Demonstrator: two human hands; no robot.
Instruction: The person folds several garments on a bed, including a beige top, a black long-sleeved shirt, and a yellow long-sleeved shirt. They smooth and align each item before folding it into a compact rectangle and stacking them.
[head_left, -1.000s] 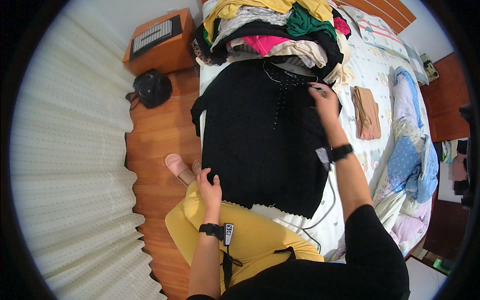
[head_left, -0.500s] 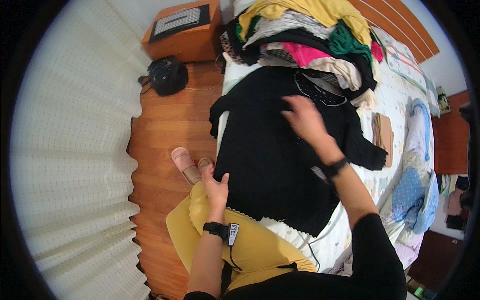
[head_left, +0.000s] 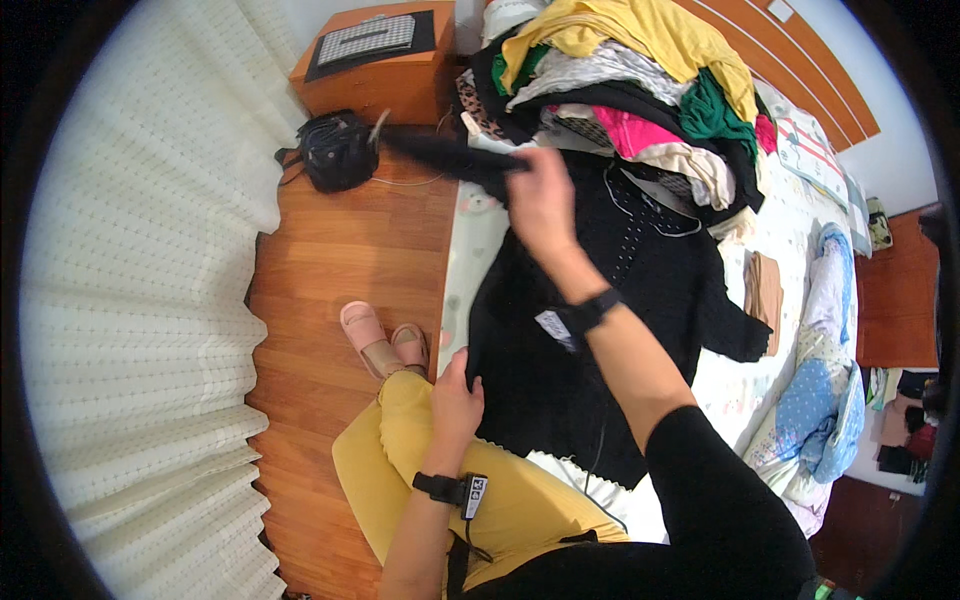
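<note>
A black knit sweater point(head_left: 600, 350) lies spread on the bed, with a V-shaped, button-like row of small holes and a pale cord at its neckline. My right hand point(head_left: 545, 195), blurred by motion, is closed on its left sleeve point(head_left: 450, 160), which swings out over the bed's edge. Down by the sweater's lower left side, my left hand point(head_left: 458, 405) has its fingers closed at the garment's edge. The other sleeve point(head_left: 738, 325) stretches out to the right on the sheet.
A heap of mixed clothes point(head_left: 630, 90) rises at the bed's head. A folded tan garment point(head_left: 765, 290) and a blue-patterned quilt point(head_left: 825, 400) lie to the right. Beyond the bed's left edge are a black bag point(head_left: 340, 155), an orange cabinet point(head_left: 375, 85) and a white curtain point(head_left: 150, 300).
My right hand has moved left from the sweater's chest and lifted its left sleeve. My left hand has shifted slightly right and down, along the sweater's side edge.
</note>
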